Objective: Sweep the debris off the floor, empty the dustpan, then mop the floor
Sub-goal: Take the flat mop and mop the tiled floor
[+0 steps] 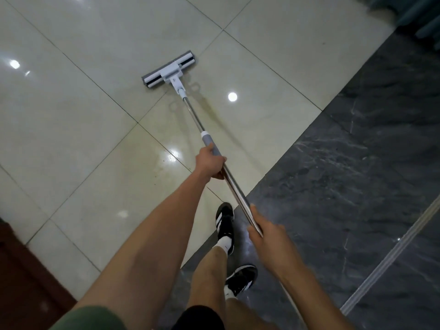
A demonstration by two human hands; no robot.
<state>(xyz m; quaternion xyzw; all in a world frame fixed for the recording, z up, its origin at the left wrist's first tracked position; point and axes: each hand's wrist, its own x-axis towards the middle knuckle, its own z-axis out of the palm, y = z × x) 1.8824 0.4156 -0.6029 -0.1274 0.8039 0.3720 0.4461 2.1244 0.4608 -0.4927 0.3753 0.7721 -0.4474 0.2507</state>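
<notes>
**Mopping stage, sweeping looks done**

No broom or dustpan showing, so the person is probably mopping the glossy cream tiled floor [71,120]. The left hand [210,164] is wrapping shut around the steel-handled white flat mop [169,70] by its grey sleeve; the right hand [266,236] is closing on the pole nearer the body, the mop head lying flat well ahead of both.

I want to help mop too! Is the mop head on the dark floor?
No, the mop head rests flat on the cream tiles, away from the dark stone floor.
</notes>
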